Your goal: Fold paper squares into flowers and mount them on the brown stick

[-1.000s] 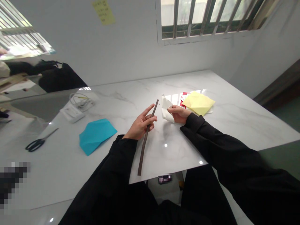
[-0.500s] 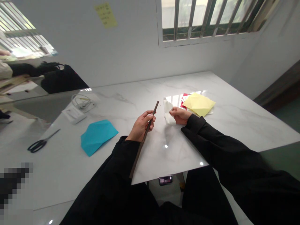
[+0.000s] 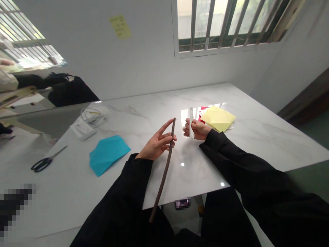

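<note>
My left hand (image 3: 160,141) pinches a thin brown stick (image 3: 166,168) near its upper end, with the index finger stretched along toward the tip. The stick slants down past the table's front edge. To its right, my right hand (image 3: 196,128) grips a white strip of paper (image 3: 191,123), seen nearly edge-on and upright between thumb and fingers. The stick and the white strip are apart. A blue folded paper (image 3: 109,152) lies left of my left hand. Just beyond my right hand rests a yellow folded paper (image 3: 218,118) on top of red paper (image 3: 203,111) and white sheets.
Black-handled scissors (image 3: 47,162) lie on the left of the white marbled table (image 3: 133,192). A white box (image 3: 81,129) with a coiled white cable (image 3: 94,116) sits farther back. A yellow note (image 3: 120,26) is stuck to the wall below which the table ends.
My left hand has swung the stick's lower end out from the sleeve, and its index finger has straightened. My right hand has turned the white strip from broadside to edge-on.
</note>
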Demonstrator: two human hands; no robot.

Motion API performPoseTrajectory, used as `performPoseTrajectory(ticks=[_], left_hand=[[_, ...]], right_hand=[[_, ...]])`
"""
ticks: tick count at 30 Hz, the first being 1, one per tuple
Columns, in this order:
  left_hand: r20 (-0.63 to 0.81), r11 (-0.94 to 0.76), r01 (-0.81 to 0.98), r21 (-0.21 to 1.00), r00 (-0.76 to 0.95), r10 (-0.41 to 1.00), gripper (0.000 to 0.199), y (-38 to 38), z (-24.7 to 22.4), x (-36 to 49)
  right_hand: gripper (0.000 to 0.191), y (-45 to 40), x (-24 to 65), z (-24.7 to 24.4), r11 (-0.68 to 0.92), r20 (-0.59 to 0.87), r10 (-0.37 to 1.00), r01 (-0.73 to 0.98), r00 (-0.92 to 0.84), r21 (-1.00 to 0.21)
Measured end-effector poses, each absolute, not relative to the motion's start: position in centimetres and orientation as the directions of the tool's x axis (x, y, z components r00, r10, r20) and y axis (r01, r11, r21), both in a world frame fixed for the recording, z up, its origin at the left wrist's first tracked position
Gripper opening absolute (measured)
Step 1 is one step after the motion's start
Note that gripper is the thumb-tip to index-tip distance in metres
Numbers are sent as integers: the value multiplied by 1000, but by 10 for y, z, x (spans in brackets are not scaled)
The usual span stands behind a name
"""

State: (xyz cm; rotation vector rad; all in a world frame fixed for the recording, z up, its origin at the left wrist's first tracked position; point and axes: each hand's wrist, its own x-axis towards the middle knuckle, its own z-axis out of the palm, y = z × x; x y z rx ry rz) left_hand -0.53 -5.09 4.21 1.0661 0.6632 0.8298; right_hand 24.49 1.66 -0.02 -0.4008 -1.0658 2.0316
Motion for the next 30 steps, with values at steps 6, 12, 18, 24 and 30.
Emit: performPoseTrajectory(ticks=[6,12,18,24,30], left_hand=[[-77,219,-195,956,554,829,102,-54,45,-2],[-52,187,-185,965,564,824,109,-55,45,2],[-27,146,-179,973,541,841,109,-55,42,2],[-38,148,-174,974,516,856,102,-56,45,2],[-81,187,-213,959,425,901,77,-54,44,5]], right_hand=[[68,13,242,2,-400,50,781,-561,-622,-725],[63,12,241,2,-368,90,760,-540,-644,-757],[60,12,241,1,-360,111,742,-533,-661,-766],[58,11,241,1,-359,90,748,-515,-657,-779],[60,11,240,1,-372,73,761,-526,-645,-765]])
